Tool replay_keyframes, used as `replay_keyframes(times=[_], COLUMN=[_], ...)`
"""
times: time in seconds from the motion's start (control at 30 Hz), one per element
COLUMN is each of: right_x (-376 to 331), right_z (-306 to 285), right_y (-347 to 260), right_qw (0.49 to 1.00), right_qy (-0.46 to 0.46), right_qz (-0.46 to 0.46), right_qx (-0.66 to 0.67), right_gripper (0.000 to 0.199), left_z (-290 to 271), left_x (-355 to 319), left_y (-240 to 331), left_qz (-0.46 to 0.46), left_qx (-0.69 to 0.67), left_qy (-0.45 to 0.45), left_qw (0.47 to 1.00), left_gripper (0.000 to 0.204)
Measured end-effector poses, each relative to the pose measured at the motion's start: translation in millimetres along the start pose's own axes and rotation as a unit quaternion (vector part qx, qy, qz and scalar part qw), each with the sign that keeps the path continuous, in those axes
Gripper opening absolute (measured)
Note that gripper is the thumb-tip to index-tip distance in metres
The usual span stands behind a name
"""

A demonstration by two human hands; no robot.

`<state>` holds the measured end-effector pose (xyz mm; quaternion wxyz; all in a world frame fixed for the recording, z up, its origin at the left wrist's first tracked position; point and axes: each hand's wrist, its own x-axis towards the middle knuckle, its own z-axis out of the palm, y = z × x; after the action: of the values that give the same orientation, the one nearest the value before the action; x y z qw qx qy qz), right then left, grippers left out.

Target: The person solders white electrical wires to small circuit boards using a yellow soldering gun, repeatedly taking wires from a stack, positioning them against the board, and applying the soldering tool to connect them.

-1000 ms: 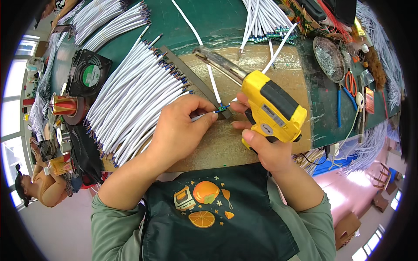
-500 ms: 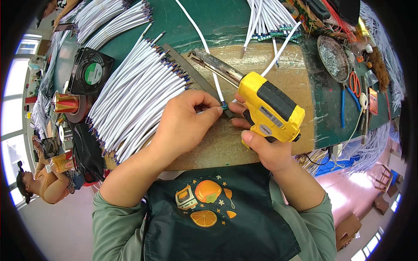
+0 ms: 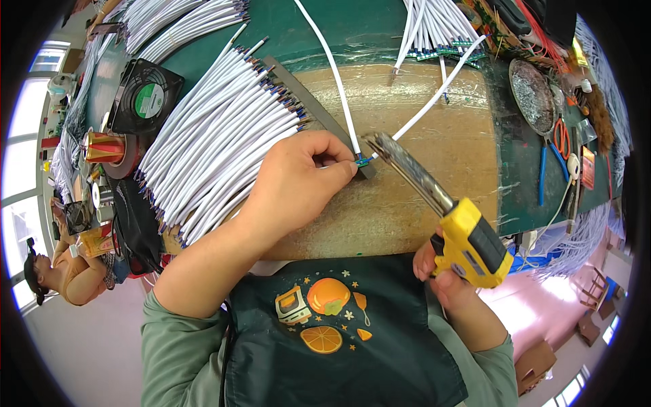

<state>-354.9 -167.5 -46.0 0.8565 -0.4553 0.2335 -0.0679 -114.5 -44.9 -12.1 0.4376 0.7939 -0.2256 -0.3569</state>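
Note:
My left hand point(image 3: 295, 178) pinches a small green circuit board point(image 3: 363, 162) at the near end of a dark flat bar point(image 3: 313, 103). One white cable point(image 3: 333, 71) runs from the board toward the far side. A second white cable point(image 3: 437, 95) slants off to the far right. In my right hand point(image 3: 449, 279) is a yellow-and-black soldering gun point(image 3: 472, 245), gripped by its handle. Its metal tip points far left and appears just right of the board; whether it touches a cable I cannot tell. Left of the bar lies a thick row of cut white cables point(image 3: 220, 139).
A black fan point(image 3: 146, 98) and a solder spool point(image 3: 112, 149) stand at the left. Cables with green boards point(image 3: 441, 34) lie at the far right. Beyond them are a metal dish point(image 3: 532, 95), blue-handled pliers point(image 3: 542, 173) and orange-handled scissors point(image 3: 561, 139). A person point(image 3: 68, 275) appears at far left.
My right hand has drawn back toward me and to the right with the soldering gun, its fingers leaving the cable beside the board. My left hand keeps its pinch. The view has shifted slightly.

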Motion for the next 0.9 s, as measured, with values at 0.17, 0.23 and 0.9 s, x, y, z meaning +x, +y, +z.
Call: replay_keyframes(times=[0.17, 0.23, 0.9], right_x=[-12.8, -12.8, -8.7], right_z=[-9.7, -14.2, -12.6], right_y=[17.2, 22.6, 24.1], right_qw=[0.998, 0.998, 0.998], right_qy=[-0.002, -0.010, 0.009], right_qz=[-0.055, -0.065, -0.057], right_qx=[-0.034, -0.016, -0.018], right_gripper=[0.064, 0.052, 0.049], left_z=[-0.7, -0.4, 1.1], left_x=[0.7, 0.6, 0.0], left_y=[-0.9, 0.1, -2.1], left_qz=[0.009, -0.014, 0.084], left_qx=[-0.023, -0.035, 0.073], left_qy=[-0.006, -0.005, 0.026], left_qw=[1.000, 0.999, 0.993], left_gripper=[0.006, 0.006, 0.008])
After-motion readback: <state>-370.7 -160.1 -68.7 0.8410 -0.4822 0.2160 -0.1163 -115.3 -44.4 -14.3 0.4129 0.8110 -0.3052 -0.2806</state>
